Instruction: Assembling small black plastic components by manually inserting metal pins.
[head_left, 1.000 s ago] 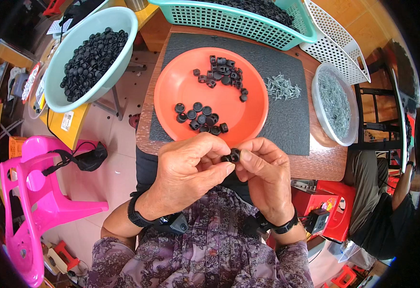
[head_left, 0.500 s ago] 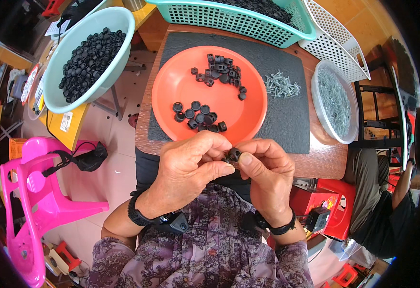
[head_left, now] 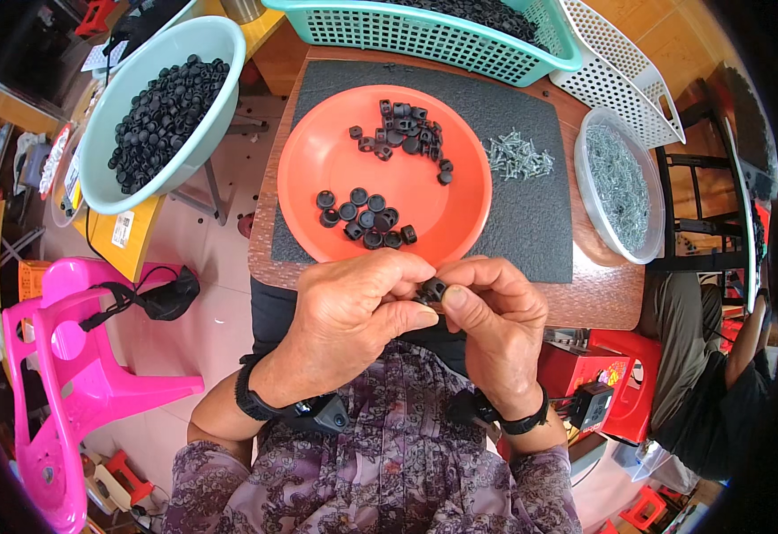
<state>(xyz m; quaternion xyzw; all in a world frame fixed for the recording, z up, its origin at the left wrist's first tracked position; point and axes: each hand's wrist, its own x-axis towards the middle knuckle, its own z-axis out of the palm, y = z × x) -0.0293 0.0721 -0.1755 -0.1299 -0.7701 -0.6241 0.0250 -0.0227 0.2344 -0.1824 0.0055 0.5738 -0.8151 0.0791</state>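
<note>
– What's where in the head view?
– Orange basin (head_left: 449, 200): loose black fittings (head_left: 366, 219). Mint basin (head_left: 223, 125): black caps (head_left: 166, 125). Clear tub (head_left: 595, 212): silvery screws (head_left: 620, 187).
– Anything held?
– Left hand (head_left: 353, 298) and right hand (head_left: 495, 320) pinch one black fitting (head_left: 431, 289) near the orange basin, partly hiding it. The teal basket (head_left: 389, 34) is cut off above.

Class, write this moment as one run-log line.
left hand + right hand: pinching black piece | bowl: black parts in two clusters | mat: metal fasteners
</note>
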